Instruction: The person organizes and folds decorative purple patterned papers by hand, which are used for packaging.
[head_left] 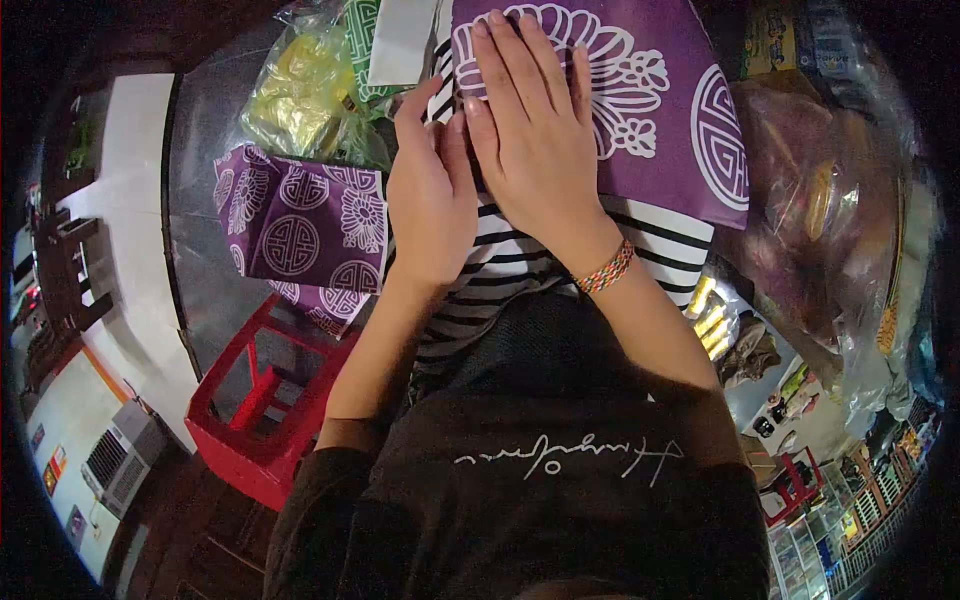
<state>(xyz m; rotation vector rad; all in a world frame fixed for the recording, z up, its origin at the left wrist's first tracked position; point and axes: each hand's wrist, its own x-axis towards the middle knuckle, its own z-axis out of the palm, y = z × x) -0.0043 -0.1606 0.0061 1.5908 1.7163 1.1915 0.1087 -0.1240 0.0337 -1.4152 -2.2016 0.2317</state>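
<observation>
A purple sheet (pixel 660 180) with white flower and round emblem patterns lies over black-and-white striped material (pixel 660 240) in front of me. My right hand (pixel 540 140) rests flat on the sheet, fingers stretched out, with a woven bracelet at the wrist. Beside it, my left hand (pixel 435 195) is curled at the sheet's left edge, thumb near the right hand. Whatever lies between its fingers is hidden. Left of that hand is a folded purple patterned piece (pixel 295 225). A green patterned piece (pixel 362 45) and a white piece (pixel 402 40) lie above it.
A clear plastic bag with yellow contents (pixel 300 90) lies at the upper left. A red plastic stool (pixel 235 435) stands at lower left. Large clear plastic wrapping (pixel 815 210) covers things on the right. Shiny gold items (pixel 710 320) lie beside my right forearm.
</observation>
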